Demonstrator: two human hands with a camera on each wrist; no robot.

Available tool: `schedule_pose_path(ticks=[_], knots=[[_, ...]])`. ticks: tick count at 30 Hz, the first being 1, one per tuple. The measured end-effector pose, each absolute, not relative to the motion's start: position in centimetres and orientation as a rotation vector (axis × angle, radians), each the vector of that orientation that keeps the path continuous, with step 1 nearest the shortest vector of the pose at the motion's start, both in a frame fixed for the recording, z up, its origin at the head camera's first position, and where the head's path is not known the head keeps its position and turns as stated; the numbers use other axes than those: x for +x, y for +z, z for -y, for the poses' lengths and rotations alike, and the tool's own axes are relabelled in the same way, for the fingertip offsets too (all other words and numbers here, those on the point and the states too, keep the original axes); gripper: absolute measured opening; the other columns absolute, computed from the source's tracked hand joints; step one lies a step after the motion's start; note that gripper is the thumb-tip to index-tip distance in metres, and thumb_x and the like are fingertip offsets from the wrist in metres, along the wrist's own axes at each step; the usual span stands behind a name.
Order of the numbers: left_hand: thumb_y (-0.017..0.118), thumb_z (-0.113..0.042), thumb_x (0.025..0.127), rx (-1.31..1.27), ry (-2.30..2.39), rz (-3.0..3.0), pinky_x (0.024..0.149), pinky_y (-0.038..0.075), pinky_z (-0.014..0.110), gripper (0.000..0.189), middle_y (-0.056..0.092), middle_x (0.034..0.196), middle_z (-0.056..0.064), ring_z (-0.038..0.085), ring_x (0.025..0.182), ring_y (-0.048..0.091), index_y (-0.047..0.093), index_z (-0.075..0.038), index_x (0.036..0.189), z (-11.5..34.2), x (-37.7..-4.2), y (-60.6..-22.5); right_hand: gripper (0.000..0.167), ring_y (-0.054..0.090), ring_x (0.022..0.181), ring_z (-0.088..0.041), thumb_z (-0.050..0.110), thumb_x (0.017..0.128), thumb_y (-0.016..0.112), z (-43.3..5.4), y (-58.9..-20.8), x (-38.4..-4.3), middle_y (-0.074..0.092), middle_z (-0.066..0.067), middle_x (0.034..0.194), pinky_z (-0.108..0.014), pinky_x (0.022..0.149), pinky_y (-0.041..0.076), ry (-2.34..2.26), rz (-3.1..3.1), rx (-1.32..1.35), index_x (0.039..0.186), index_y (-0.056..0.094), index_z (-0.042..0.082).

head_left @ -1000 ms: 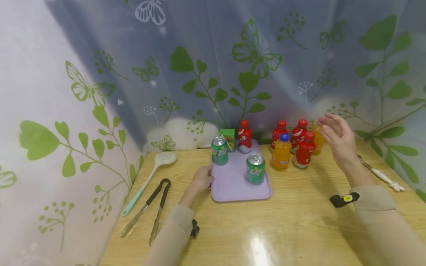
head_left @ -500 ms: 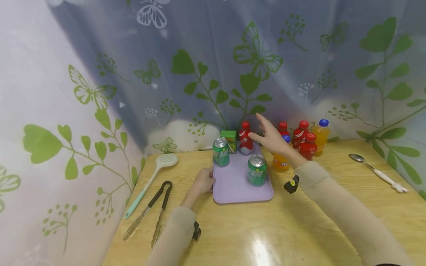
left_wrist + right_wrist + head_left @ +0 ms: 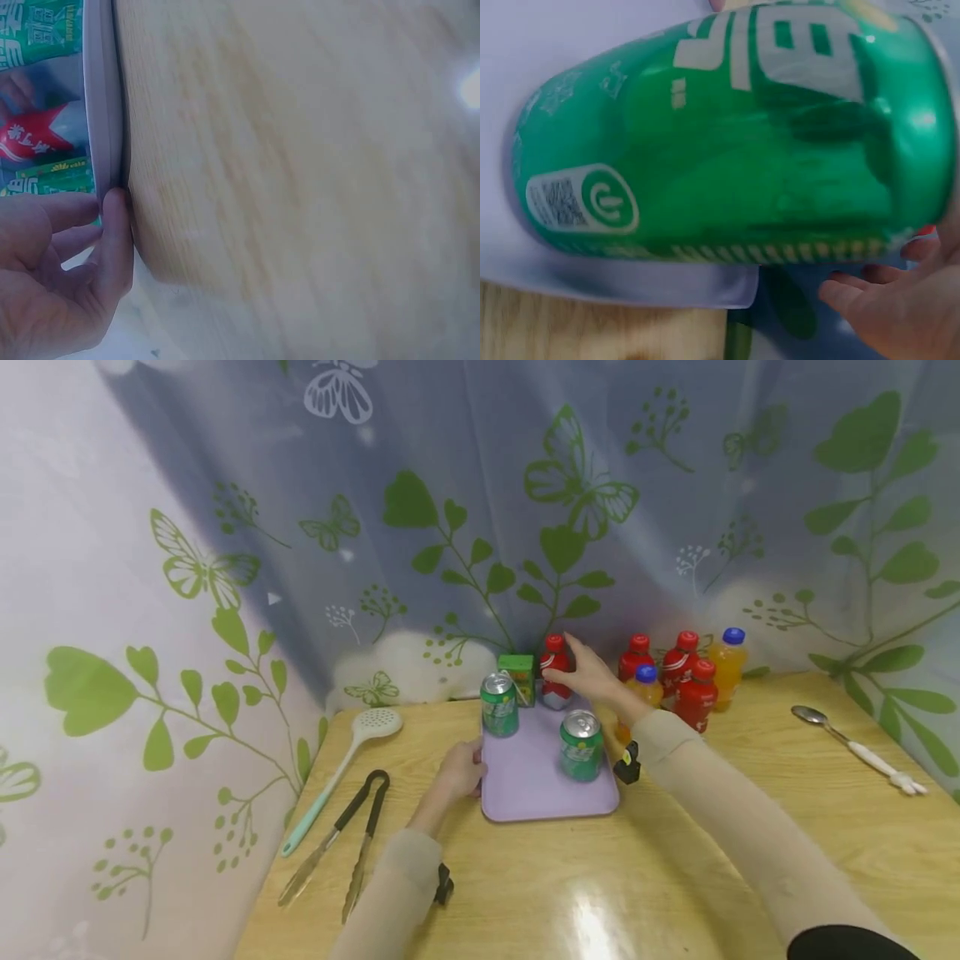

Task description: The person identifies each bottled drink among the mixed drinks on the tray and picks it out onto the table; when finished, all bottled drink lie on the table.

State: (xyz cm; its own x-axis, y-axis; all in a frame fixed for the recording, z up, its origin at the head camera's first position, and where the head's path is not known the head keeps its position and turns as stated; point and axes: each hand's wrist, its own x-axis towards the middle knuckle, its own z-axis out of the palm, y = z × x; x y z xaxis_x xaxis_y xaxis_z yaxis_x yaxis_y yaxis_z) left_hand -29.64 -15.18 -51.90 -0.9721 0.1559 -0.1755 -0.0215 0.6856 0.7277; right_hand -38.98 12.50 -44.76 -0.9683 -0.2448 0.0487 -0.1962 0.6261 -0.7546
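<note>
My left hand (image 3: 460,770) pinches the left rim of a lilac tray (image 3: 517,797), fingers and thumb on either side of the edge in the left wrist view. On the tray stand two green soda cans (image 3: 581,747), a green drink carton (image 3: 519,675) and a red-capped bottle (image 3: 556,664) with a red and white label. My right hand (image 3: 596,681) reaches over to that bottle at the back right, thumb and fingers spread beside it; contact is unclear. A large green can (image 3: 727,135) fills most of the right wrist view, partly hiding the right hand (image 3: 900,300).
Right of the tray stand several red bottles (image 3: 694,697) and two orange juice bottles (image 3: 727,664), one partly behind the right forearm. A spoon (image 3: 862,752) lies far right. Black-handled tongs (image 3: 365,835) and a slotted skimmer (image 3: 375,723) lie left. A curtain (image 3: 480,527) hangs close behind.
My right hand has swung left from beside the orange bottle at the right to the red bottle on the tray. The left hand keeps its grip on the tray's rim.
</note>
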Motion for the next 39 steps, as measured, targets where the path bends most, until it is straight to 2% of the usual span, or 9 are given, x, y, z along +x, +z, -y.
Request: schedule_pose_path(ticks=[4,12,17,23,31,39], knots=[[0.059,0.005,0.098,0.085,1.173,-2.661,0.054,0.062,0.023,0.067,0.053,0.096,0.008,0.013,0.063,0.058,0.038,-0.002,0.161,15.1,-29.5,-52.0,0.093,0.029,0.158,-0.046,0.042,0.103,0.064,-12.2,-45.7,-39.4,0.026,-0.026,0.172,-0.061,0.134,0.027,-1.351,-2.720,-0.349,0.170,0.010,0.007],[0.060,0.003,0.099,0.068,1.175,-2.645,0.057,0.063,0.024,0.066,0.050,0.095,0.007,0.013,0.066,0.057,0.037,-0.001,0.161,15.2,-29.4,-51.6,0.096,0.023,0.160,-0.047,0.044,0.098,0.068,-12.3,-46.0,-39.5,0.023,-0.024,0.173,-0.064,0.134,0.022,-1.341,-2.699,-0.273,0.169,0.015,0.007],[0.061,0.002,0.100,0.048,1.172,-2.642,0.056,0.062,0.023,0.066,0.048,0.094,0.005,0.012,0.066,0.056,0.037,-0.002,0.161,15.2,-29.4,-51.7,0.087,0.034,0.156,-0.046,0.035,0.100,0.070,-12.3,-46.3,-40.2,0.032,-0.023,0.170,-0.060,0.132,0.030,-1.253,-2.791,-0.235,0.168,0.022,0.008],[0.060,0.003,0.099,0.059,1.207,-2.638,0.056,0.062,0.023,0.066,0.047,0.093,0.003,0.011,0.066,0.054,0.037,-0.001,0.161,15.2,-29.5,-51.8,0.081,0.043,0.150,-0.047,0.034,0.100,0.071,-12.1,-46.0,-39.9,0.040,-0.022,0.166,-0.064,0.128,0.035,-1.194,-2.890,-0.184,0.166,0.029,0.012],[0.061,0.003,0.099,0.062,1.217,-2.634,0.056,0.063,0.024,0.066,0.047,0.094,0.003,0.011,0.066,0.054,0.037,-0.001,0.161,15.2,-29.4,-51.9,0.079,0.042,0.151,-0.045,0.033,0.099,0.073,-12.3,-45.8,-39.5,0.042,-0.020,0.166,-0.066,0.128,0.035,-1.244,-2.882,-0.196,0.165,0.034,0.014],[0.060,0.003,0.100,0.074,1.190,-2.648,0.054,0.061,0.023,0.065,0.046,0.088,0.002,0.010,0.062,0.053,0.037,0.001,0.161,15.2,-29.5,-51.9,0.077,0.041,0.151,-0.043,0.027,0.099,0.074,-12.5,-44.5,-38.6,0.043,-0.020,0.165,-0.061,0.128,0.036,-1.343,-2.841,-0.268,0.164,0.036,0.010]])
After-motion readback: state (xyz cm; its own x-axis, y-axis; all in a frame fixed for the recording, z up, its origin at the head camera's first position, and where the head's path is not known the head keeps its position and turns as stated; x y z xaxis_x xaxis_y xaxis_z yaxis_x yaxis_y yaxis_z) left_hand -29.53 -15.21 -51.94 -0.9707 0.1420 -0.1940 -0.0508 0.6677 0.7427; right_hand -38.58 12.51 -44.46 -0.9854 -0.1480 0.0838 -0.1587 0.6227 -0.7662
